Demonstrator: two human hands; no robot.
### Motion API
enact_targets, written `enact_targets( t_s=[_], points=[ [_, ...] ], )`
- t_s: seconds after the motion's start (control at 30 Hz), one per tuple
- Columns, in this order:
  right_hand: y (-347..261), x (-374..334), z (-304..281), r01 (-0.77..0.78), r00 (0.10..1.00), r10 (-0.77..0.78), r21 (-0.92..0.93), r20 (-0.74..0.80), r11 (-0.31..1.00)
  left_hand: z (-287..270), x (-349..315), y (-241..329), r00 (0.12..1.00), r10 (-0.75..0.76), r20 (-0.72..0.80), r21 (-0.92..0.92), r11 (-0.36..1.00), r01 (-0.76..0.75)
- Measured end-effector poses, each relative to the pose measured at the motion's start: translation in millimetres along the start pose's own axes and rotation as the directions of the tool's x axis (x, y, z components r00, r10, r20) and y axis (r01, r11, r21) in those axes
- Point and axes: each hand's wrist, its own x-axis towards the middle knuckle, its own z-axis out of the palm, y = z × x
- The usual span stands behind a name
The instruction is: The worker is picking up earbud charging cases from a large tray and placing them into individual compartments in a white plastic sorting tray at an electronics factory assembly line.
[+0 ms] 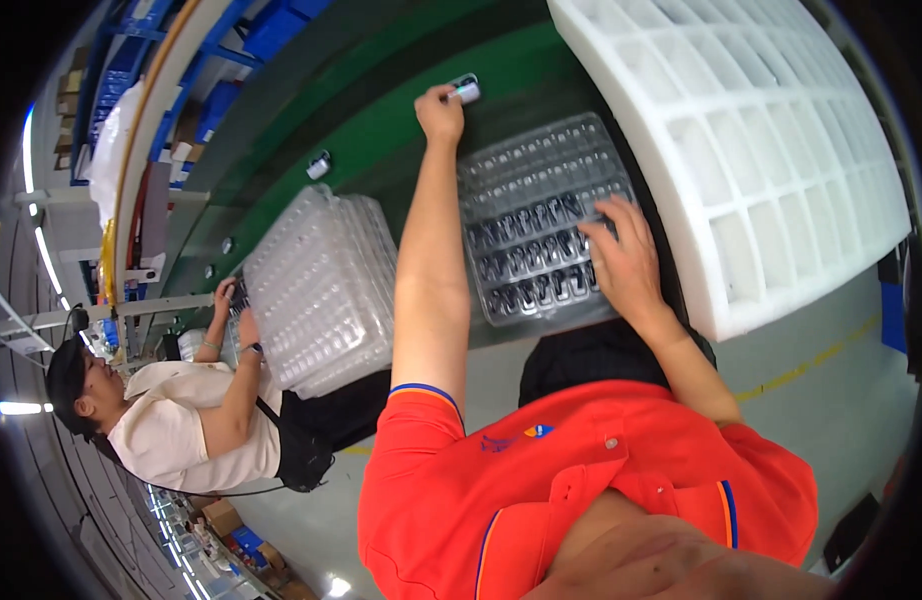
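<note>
My left hand [440, 118] stretches far forward over the green conveyor belt, its fingers closed on a small white-and-black device [465, 91]. The device's exact kind is not clear. In front of me lies a clear plastic blister tray [537, 151] with rows of pockets. Several small dark parts [529, 257] fill its nearer rows, while the farther rows look bare. My right hand [629, 255] rests over the tray's right side, thumb and fingers apart above the dark parts. It covers some pockets there.
A stack of clear trays [326, 290] stands to the left; another white-and-black device [319, 165] lies on the belt [381, 125] beyond it. A big white foam divider box [696, 150] borders the right. At far left a co-worker [196, 420] handles parts.
</note>
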Motion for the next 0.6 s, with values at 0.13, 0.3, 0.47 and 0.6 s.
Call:
enact_targets(
  t_s=[0.13,0.3,0.47,0.6],
  points=[
    [-28.8,-4.7,-19.6,0.070,0.998,-0.069,0.171,-0.013,0.983,-7.5,25.9,-27.3,0.986,-0.159,-0.047,0.016,0.987,0.160],
    [-59.2,-18.2,-106.6,-0.249,0.897,-0.170,0.782,0.409,0.571,-9.8,31.8,-12.8,0.997,-0.073,0.028,0.150,0.986,0.068],
    [-47.8,15.9,-220.9,-0.071,0.859,-0.430,0.898,0.276,0.434,-55.5,9.1,26.4,0.953,0.195,-0.234,0.369,0.924,-0.098],
    [53.8,41.4,-322.4,-0.022,0.996,0.022,-0.005,-0.081,1.000,-30.1,-54.8,211.6,0.936,0.346,0.058,-0.321,0.895,-0.311]
  ],
)
